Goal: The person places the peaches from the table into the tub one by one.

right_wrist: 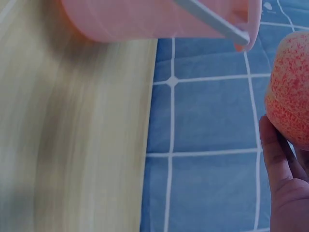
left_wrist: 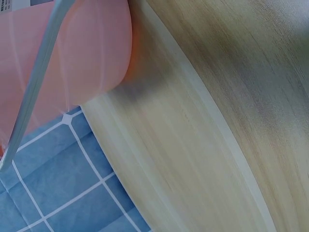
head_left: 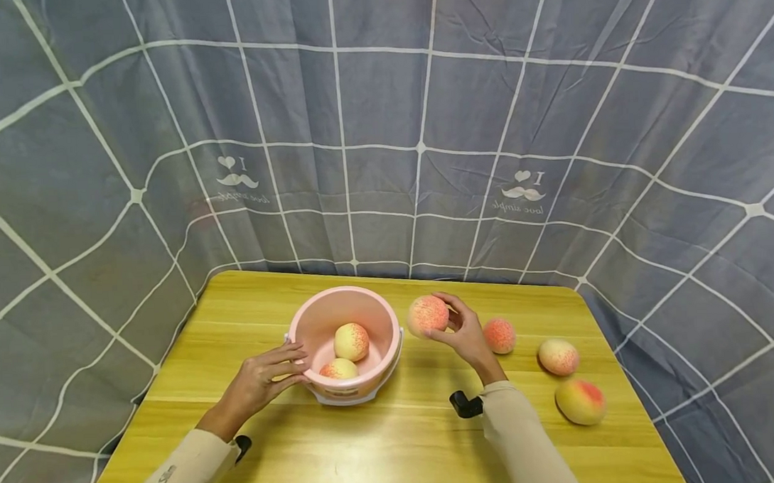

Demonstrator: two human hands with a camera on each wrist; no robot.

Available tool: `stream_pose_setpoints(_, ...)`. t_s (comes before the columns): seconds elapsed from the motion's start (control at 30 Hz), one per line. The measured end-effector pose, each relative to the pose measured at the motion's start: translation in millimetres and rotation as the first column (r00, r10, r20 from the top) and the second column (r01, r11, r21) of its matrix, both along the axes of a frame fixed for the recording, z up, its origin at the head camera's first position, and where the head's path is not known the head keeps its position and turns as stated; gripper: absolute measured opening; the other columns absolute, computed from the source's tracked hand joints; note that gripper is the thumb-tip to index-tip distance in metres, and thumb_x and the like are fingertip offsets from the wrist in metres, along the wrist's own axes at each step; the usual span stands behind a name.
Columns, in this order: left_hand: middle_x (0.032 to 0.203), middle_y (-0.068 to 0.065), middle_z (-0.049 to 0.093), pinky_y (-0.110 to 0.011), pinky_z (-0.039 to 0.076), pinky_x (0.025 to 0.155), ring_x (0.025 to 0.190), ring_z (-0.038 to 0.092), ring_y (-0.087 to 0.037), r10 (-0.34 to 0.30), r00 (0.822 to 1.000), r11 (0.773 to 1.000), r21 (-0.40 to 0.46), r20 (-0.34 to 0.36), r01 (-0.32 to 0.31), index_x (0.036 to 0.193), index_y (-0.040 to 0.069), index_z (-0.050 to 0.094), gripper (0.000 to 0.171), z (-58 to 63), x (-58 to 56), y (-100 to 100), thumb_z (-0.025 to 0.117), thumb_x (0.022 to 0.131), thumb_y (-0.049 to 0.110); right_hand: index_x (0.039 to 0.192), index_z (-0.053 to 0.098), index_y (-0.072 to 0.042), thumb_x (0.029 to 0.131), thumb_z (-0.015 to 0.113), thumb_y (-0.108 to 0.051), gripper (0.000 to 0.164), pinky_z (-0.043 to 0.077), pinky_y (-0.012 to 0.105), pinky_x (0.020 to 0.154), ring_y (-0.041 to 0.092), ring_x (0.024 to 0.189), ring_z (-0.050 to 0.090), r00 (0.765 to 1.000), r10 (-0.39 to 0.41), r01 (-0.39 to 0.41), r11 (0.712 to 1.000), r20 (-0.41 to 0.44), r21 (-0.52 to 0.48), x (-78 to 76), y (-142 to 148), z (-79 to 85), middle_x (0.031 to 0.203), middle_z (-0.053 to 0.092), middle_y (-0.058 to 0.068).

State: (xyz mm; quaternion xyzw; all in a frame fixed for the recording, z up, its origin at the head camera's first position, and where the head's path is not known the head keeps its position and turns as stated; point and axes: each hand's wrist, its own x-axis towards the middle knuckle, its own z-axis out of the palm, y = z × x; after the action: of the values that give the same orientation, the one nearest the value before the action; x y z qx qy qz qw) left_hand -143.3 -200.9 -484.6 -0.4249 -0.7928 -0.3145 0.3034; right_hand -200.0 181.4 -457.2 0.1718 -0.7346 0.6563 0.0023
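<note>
A pink bucket (head_left: 343,297) stands on the table with two yellow-and-red peaches inside, one peach (head_left: 351,341) behind another peach (head_left: 339,369). My left hand (head_left: 264,379) holds the bucket's left rim, fingertips over the edge. That hand is out of sight in the left wrist view, where the bucket's wall (left_wrist: 91,53) shows. To the right of the bucket, my right hand (head_left: 465,333) grips a reddish peach (head_left: 427,315) between thumb and fingers, above the table. In the right wrist view this peach (right_wrist: 292,92) appears at the right edge, partly cut off.
Right of my right hand lie a red peach (head_left: 500,335), a pale peach (head_left: 559,356) and a yellow fruit with a red blush (head_left: 580,402). The bucket's handle (head_left: 391,366) hangs down its side. A grey checked curtain (head_left: 385,177) surrounds the wooden table (head_left: 381,448).
</note>
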Motion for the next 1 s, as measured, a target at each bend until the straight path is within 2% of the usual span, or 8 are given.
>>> stream_pose_setpoints(0.13, 0.099, -0.016, 0.072, -0.019, 0.044, 0.104, 0.094, 0.068, -0.038, -0.01, 1.0, 1.0, 0.003, 0.01, 0.01, 0.09, 0.004, 0.078, 0.034, 0.5, -1.6, 2, 0.063, 0.09, 0.034, 0.137, 0.045, 0.009, 0.077, 0.075, 0.009, 0.067, 0.053, 0.021, 0.094, 0.011, 0.113, 0.056, 0.999, 0.031, -0.031, 0.999, -0.02, -0.009, -3.0, -8, 4.2, 0.137, 0.047, 0.025)
stream_pose_setpoints(0.23, 0.099, -0.016, 0.072, -0.019, 0.044, 0.103, 0.094, 0.068, -0.039, -0.02, 1.0, 1.0, 0.003, 0.007, 0.02, 0.09, 0.003, 0.078, 0.031, 0.8, -2.2, 2, 0.066, 0.088, 0.031, 0.136, 0.044, 0.01, 0.077, 0.076, 0.009, 0.067, 0.053, 0.021, 0.094, 0.011, 0.112, 0.057, 0.998, 0.059, -0.059, 0.998, -0.036, -0.002, -5.1, -15, 6.1, 0.136, 0.048, 0.026)
stream_pose_setpoints(0.5, 0.101, -0.014, 0.072, -0.019, 0.045, 0.103, 0.094, 0.068, -0.037, -0.006, 1.0, 1.0, -0.016, 0.029, 0.006, 0.091, 0.005, 0.078, 0.034, 0.5, -1.1, 0, 0.063, 0.089, 0.035, 0.137, 0.048, 0.001, 0.075, 0.081, 0.001, 0.07, 0.054, 0.024, 0.094, 0.025, 0.112, 0.058, 0.991, 0.127, -0.126, 0.992, -0.037, 0.017, -10.2, -37, 11.3, 0.133, 0.052, 0.023)
stream_pose_setpoints(0.63, 0.102, -0.013, 0.072, -0.02, 0.045, 0.103, 0.094, 0.068, -0.036, -0.016, 1.0, 1.0, -0.006, 0.027, 0.016, 0.091, 0.005, 0.078, 0.027, -1.6, -2.1, 0, 0.07, 0.085, 0.03, 0.138, 0.047, 0.002, 0.076, 0.079, 0.005, 0.07, 0.052, 0.027, 0.098, 0.032, 0.116, 0.056, 0.988, 0.152, -0.15, 0.987, -0.032, 0.048, -12.7, -44, 11.6, 0.132, 0.052, 0.022)
stream_pose_setpoints(0.73, 0.102, -0.013, 0.072, -0.02, 0.045, 0.103, 0.095, 0.068, -0.037, -0.018, 0.999, 1.0, -0.003, 0.028, 0.018, 0.092, 0.006, 0.078, 0.025, -2.1, -2.2, 0, 0.072, 0.083, 0.028, 0.139, 0.046, 0.002, 0.076, 0.077, 0.009, 0.07, 0.05, 0.034, 0.103, 0.034, 0.118, 0.055, 0.987, 0.161, -0.16, 0.984, -0.014, 0.081, -13.4, -49, 12.9, 0.134, 0.051, 0.023)
stream_pose_setpoints(0.87, 0.101, -0.013, 0.072, -0.02, 0.044, 0.104, 0.094, 0.068, -0.037, -0.014, 1.0, 1.0, 0.0, 0.022, 0.014, 0.092, 0.007, 0.078, 0.029, -1.1, -1.8, -1, 0.066, 0.088, 0.033, 0.138, 0.046, 0.004, 0.077, 0.076, 0.009, 0.069, 0.047, 0.044, 0.105, 0.035, 0.119, 0.054, 0.984, 0.178, -0.177, 0.979, -0.003, 0.098, -8.1, -58, 24.9, 0.135, 0.05, 0.024)
stream_pose_setpoints(1.0, 0.098, -0.015, 0.072, -0.021, 0.045, 0.103, 0.093, 0.068, -0.037, -0.017, 1.0, 1.0, 0.007, 0.007, 0.017, 0.09, 0.005, 0.078, 0.034, -0.4, -1.0, -1, 0.062, 0.09, 0.035, 0.137, 0.046, 0.007, 0.077, 0.077, 0.005, 0.067, 0.048, 0.044, 0.105, 0.034, 0.118, 0.054, 0.98, 0.198, -0.196, 0.974, -0.004, 0.116, -0.8, -66, 38.5, 0.135, 0.05, 0.024)
